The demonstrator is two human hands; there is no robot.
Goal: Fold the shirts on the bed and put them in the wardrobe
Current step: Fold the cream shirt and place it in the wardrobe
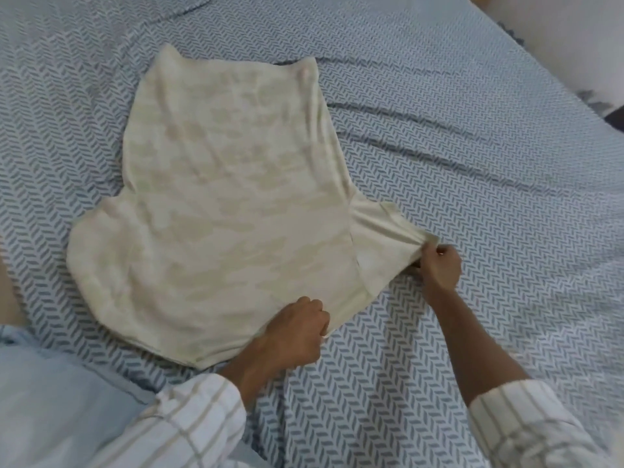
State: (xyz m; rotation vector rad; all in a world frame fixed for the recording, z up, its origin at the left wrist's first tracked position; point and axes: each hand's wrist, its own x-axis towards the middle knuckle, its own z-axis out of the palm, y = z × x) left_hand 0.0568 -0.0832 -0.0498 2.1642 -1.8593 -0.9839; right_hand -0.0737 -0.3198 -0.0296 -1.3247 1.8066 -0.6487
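Note:
A cream shirt (223, 197) with a faint camouflage print lies spread flat on the bed (456, 146), its hem toward the far side. My left hand (297, 332) is closed on the shirt's near edge, by the shoulder. My right hand (439, 268) pinches the end of the right sleeve (378, 241) and holds it stretched out sideways. The left sleeve (98, 238) rests loose on the sheet. No wardrobe is in view.
The bed is covered by a blue-and-white herringbone sheet with creases running right of the shirt. A pale blue cloth (57, 400) lies at the near left corner. The bed's right edge (557, 76) runs along a light wall or floor.

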